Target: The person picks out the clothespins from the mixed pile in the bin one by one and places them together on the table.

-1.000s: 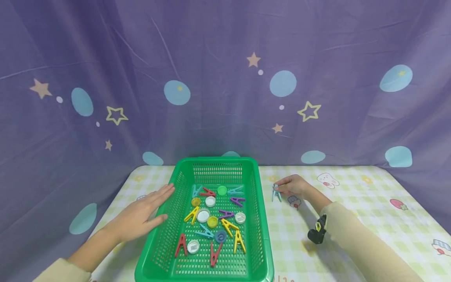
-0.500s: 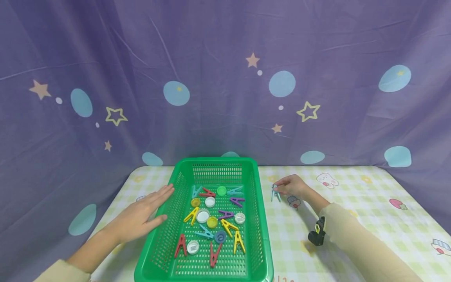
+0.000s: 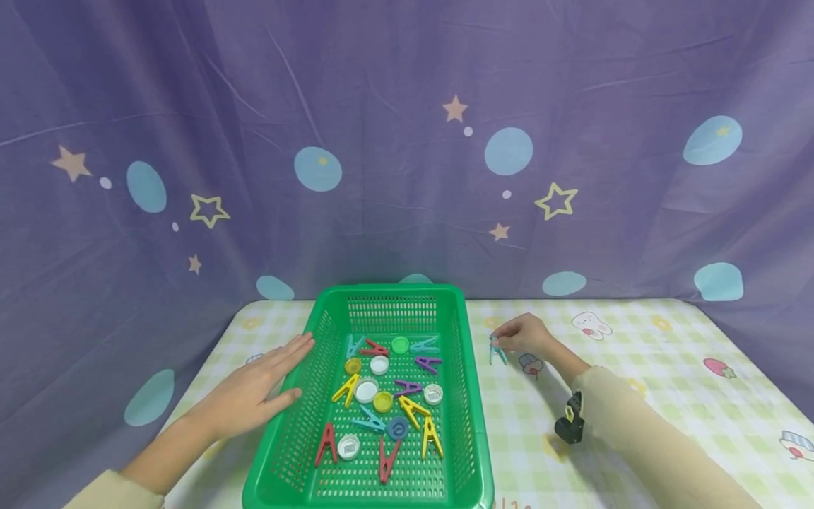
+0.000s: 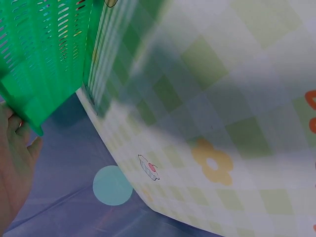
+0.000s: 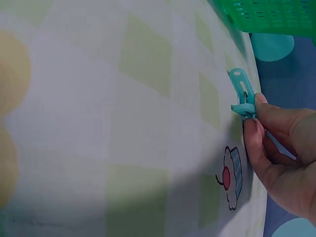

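Between thumb and fingers, my right hand (image 3: pixel 529 336) pinches a light blue clothespin (image 3: pixel 498 351) at the table, just right of the green basket (image 3: pixel 475 396). In the right wrist view the clothespin (image 5: pixel 241 86) shows its handle legs and metal spring, with the fingertips on its other end. My left hand (image 3: pixel 257 387) rests with straight fingers on the basket's left rim. Inside the basket lie several clothespins, among them a yellow clothespin (image 3: pixel 429 437), a red clothespin (image 3: pixel 327 444) and a purple clothespin (image 3: pixel 428 364), mixed with several bottle caps such as a white cap (image 3: pixel 365 390).
A checked tablecloth (image 3: pixel 668 396) with printed cartoons covers the table and shows bare to the right of the basket. Behind hangs a purple curtain (image 3: pixel 407 233) with stars. A black strap device (image 3: pixel 571 418) is on the right wrist.
My right hand tilts slightly, turning the clothespin a little in its grasp. The left hand and the basket stay where they were.
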The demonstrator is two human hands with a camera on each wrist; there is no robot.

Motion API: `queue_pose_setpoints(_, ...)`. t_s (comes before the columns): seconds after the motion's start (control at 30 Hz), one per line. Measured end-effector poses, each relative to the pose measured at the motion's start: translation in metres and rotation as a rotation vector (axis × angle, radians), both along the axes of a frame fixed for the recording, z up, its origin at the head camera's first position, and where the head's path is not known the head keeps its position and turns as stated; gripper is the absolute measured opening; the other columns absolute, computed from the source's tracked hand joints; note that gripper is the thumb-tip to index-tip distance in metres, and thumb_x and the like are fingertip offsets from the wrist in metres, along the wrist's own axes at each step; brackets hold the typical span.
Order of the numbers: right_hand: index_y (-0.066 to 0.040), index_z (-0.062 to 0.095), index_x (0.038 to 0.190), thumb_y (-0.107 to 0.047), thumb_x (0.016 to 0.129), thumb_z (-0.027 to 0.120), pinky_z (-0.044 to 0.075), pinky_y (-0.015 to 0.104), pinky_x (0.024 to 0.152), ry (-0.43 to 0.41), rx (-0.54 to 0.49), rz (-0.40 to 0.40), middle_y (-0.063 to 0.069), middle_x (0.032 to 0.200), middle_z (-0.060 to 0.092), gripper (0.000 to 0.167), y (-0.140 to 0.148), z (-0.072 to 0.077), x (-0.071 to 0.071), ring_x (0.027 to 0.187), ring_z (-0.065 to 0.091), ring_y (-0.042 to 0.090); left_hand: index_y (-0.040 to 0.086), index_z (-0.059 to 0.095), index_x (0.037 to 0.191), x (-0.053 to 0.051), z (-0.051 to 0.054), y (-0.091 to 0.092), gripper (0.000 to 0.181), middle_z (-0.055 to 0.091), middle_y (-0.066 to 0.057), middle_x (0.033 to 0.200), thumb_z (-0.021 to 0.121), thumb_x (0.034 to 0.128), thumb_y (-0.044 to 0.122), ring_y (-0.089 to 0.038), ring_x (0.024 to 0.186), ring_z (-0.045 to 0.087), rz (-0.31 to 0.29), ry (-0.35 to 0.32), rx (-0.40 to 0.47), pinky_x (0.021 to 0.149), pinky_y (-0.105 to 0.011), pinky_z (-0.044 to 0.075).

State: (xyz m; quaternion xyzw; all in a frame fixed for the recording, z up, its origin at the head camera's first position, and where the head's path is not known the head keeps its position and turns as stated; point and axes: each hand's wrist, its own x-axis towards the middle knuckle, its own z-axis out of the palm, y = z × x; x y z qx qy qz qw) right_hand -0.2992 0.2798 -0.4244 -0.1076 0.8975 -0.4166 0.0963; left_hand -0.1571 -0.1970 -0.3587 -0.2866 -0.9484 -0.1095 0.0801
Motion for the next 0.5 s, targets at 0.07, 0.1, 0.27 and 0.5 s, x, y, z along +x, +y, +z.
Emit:
queue_pose_setpoints(0.07,0.001,0.074,0.101,-0.016,0.084,0.073,0.059,0.029,0.068,0.001,0.006,-0.004,0.016,0.092,0.076,0.024,0.0,-0.0003,-0.0001,0.072,0.072,0.016,0.012,0.03,0.152,0.0003,0.0,0.0002,0.068,0.031,-0.01,0.158,0.058,0.0945,0.036,-0.037,0.14,0.039,0.0,-0.001,0.0,0.103,-0.059,0.042)
queue_pose_setpoints(0.1,0.0,0.074,0.101,-0.016,0.084,0.073,0.058,0.029,0.067,-0.001,0.007,-0.01,0.015,0.092,0.076,0.023,-0.0001,-0.0004,-0.0002,0.072,0.072,0.015,0.012,0.03,0.152,0.0003,0.0,0.0003,0.068,0.031,-0.01,0.158,0.058,0.0945,0.036,-0.037,0.14,0.038,0.0,-0.001,0.001,0.104,-0.059,0.042)
queue_pose_setpoints(0.27,0.0,0.074,0.101,-0.016,0.084,0.073,0.059,0.029,0.068,0.01,0.007,-0.016,0.015,0.091,0.076,0.023,0.0003,-0.0014,-0.0006,0.072,0.072,0.015,0.012,0.03,0.152,0.0002,0.0,0.0002,0.068,0.031,-0.01,0.158,0.058,0.0944,0.036,-0.038,0.139,0.039,0.0,0.002,0.001,0.103,-0.059,0.042)
queue_pose_setpoints(0.5,-0.002,0.075,0.1,-0.017,0.084,0.073,0.058,0.028,0.069,0.012,0.003,-0.032,0.013,0.09,0.076,0.023,0.0003,-0.002,0.0004,0.073,0.071,0.013,0.012,0.029,0.152,0.0004,0.0002,-0.0002,0.068,0.031,-0.01,0.158,0.058,0.0946,0.035,-0.038,0.139,0.039,0.0,0.004,0.001,0.103,-0.059,0.042)
